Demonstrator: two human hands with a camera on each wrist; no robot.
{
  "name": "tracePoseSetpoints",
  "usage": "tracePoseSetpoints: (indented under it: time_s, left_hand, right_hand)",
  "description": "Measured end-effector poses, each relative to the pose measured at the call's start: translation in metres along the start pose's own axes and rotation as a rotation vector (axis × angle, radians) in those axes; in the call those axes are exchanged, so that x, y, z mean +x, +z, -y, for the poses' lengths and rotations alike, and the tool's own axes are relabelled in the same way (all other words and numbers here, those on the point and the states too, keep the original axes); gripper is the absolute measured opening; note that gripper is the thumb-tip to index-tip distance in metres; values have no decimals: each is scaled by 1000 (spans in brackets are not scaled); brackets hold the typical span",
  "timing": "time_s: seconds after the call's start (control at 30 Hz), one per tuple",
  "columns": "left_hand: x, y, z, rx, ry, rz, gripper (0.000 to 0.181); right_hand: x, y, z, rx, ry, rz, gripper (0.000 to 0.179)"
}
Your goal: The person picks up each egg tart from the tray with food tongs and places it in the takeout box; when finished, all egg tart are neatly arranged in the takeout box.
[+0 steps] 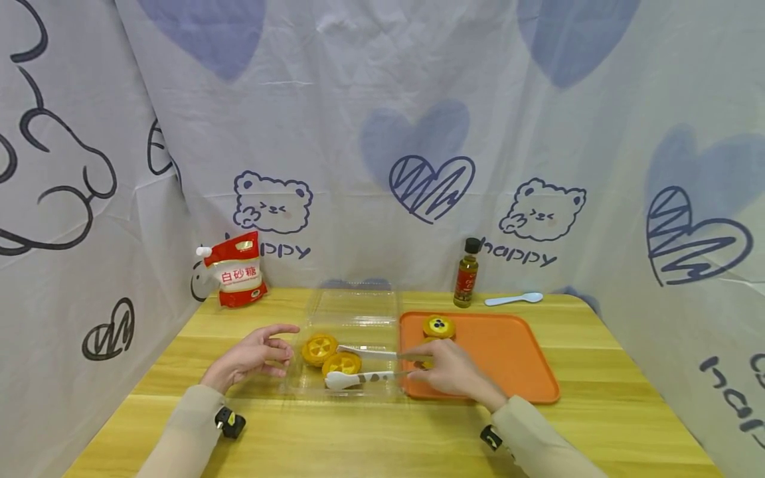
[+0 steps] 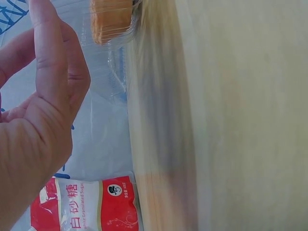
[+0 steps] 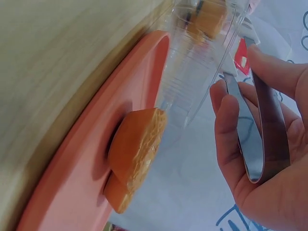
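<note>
My right hand (image 1: 445,368) grips a pair of tongs (image 3: 273,132), a bent metal strip with pale tips, pinched between thumb and fingers. In the head view, their arms are spread and reach left over a clear plastic box (image 1: 382,390). Two egg tarts (image 1: 319,348) lie in the box's left half, the nearer one partly behind a tong tip. To the left of the box, my left hand (image 1: 254,355) holds nothing, its fingers loosely bent. On an orange tray (image 1: 502,358), two more tarts (image 3: 137,144) sit; my right hand partly covers the nearer one in the head view.
The box's lid (image 1: 355,305) stands raised at the back. Behind the tray are a small bottle (image 1: 466,275) with a black cap and a pale blue spoon (image 1: 514,299). A red and white sugar bag (image 1: 238,271) stands at the back left, before a printed curtain (image 1: 346,133).
</note>
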State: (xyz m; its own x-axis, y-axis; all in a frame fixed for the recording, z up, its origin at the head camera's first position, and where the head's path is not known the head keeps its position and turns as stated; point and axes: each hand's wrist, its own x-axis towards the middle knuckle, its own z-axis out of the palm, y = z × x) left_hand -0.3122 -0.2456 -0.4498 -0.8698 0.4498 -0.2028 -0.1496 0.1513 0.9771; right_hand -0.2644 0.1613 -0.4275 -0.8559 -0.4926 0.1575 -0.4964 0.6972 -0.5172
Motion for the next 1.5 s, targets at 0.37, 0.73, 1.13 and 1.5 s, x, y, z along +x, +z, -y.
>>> tracePoseSetpoints:
  time_s: [0.37, 0.73, 1.13, 1.5]
  left_hand:
    - [-1, 2, -1, 3, 2, -2, 66]
    - [1, 1, -2, 3, 3, 3, 67]
    - [0, 2, -2, 4, 5, 4, 65]
    - [0, 1, -1, 5, 7, 3, 65]
  right_hand:
    - [7, -1, 6, 61, 44, 62, 34]
    - [12, -3, 7, 57, 55, 103, 37]
    - [12, -12, -4, 167, 6, 154, 43]
    - [14, -27, -17, 133, -27, 214, 41]
